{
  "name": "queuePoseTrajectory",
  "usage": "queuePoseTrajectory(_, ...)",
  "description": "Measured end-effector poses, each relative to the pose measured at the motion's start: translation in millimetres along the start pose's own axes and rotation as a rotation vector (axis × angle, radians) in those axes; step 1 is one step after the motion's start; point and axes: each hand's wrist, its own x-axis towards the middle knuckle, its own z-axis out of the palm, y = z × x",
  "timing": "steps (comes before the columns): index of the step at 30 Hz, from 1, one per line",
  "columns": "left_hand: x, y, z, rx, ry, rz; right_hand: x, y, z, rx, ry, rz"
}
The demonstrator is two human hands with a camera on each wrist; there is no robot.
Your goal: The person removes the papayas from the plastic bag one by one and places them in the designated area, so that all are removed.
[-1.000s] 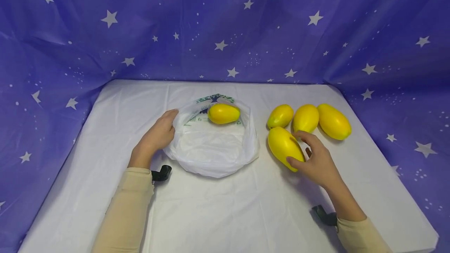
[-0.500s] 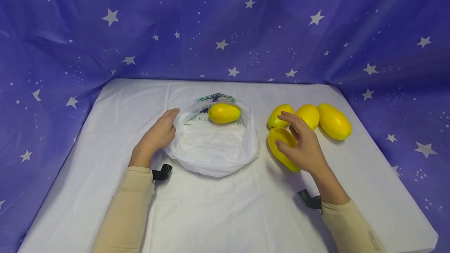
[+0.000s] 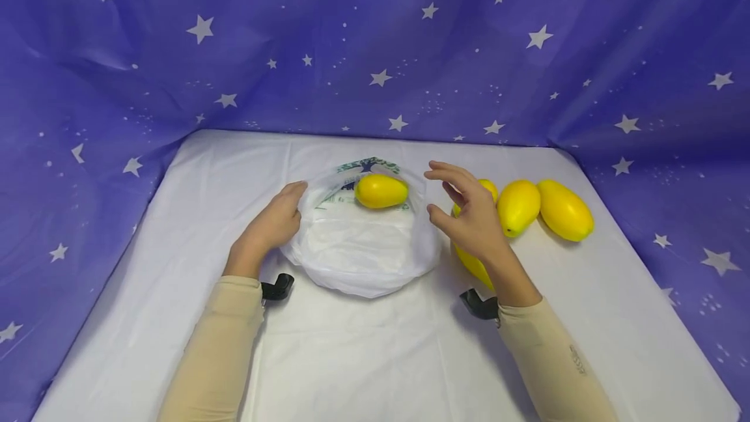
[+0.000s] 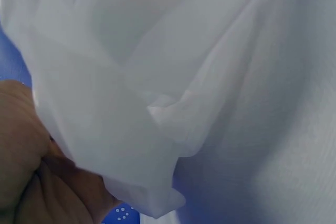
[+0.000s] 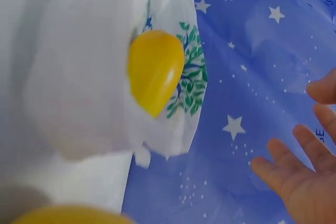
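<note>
A white plastic bag with a green and blue tree print lies on the table, its mouth spread wide. One yellow mango-like fruit is inside, near the far rim. My left hand grips the bag's left rim; in the left wrist view the bag's film covers part of its fingers. Just right of the bag's right rim, my right hand is raised with its fingers spread, holding nothing. Behind and below it, two yellow fruits are partly hidden.
Two more yellow fruits lie side by side at the right of the white-covered table. A purple star-patterned sheet stands along the back and sides. Each wrist carries a black camera mount.
My right hand has let go of the near yellow fruit and moved left and away from me, up to the bag's right rim. The left hand keeps its place on the bag.
</note>
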Motion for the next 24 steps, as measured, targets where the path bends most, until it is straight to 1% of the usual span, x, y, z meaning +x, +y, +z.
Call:
queuePoseTrajectory(4,-0.9,1.0,-1.1,-0.002,-0.005,-0.008,14.6,15.9,14.3,0.001,-0.03,-0.01)
queuePoseTrajectory(7,-1.3,0.8,-1.4,0.005,-0.006,-0.008,24.0,29.3,24.0,-0.037,-0.08,-0.02)
queuePoseTrajectory(12,-1.0,0.7,-0.4,0.001,-0.006,-0.002,37.8,43.1,36.5,-0.092,-0.168,-0.04)
queuePoseTrajectory(14,-0.7,0.3,-0.1,0.0,-0.004,-0.006,43.0,47.7,41.1,-0.102,-0.207,-0.021)
queuePoseTrajectory(19,-0.4,-0.3,-0.2,0.003,-0.003,-0.01,54.3,60.2,52.3,-0.134,-0.301,0.055)
queuePoseTrajectory(24,-0.6,-0.3,-1.0,0.008,0.003,-0.012,62.2,75.6,63.3,-0.184,-0.356,0.1)
